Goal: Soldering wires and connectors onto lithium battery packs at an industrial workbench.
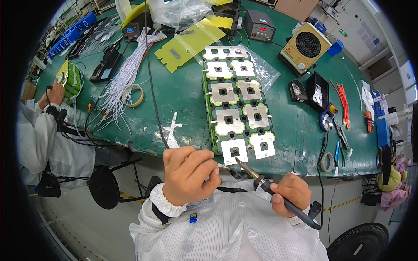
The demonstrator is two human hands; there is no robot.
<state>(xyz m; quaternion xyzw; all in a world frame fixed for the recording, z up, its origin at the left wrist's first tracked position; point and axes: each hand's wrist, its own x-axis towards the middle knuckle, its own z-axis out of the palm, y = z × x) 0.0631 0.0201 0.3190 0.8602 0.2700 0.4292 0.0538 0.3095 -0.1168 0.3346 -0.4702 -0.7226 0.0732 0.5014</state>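
My right hand (pixel 291 194) is closed around the dark handle of a soldering iron (pixel 252 175). Its tip meets the near edge of a square-holed metal plate (pixel 227 153) at the front of a battery pack (pixel 241 114). Green cells in black holders make up the pack, with several silvery plates on top. My left hand (pixel 189 175) is beside the pack's near left corner, fingers curled together; what they hold, if anything, is hidden. A thin dark cord (pixel 153 93) hangs from above down to this hand; whether it is gripped I cannot tell.
Left on the green bench (pixel 174 124) lie white wires (pixel 124 76) and a tape roll (pixel 132 95). Yellow sheets (pixel 191 43), a soldering station (pixel 259 27) and a fan unit (pixel 305 45) stand behind. Black bins (pixel 317 92) and pliers (pixel 340 134) lie right. A co-worker (pixel 54 126) sits left.
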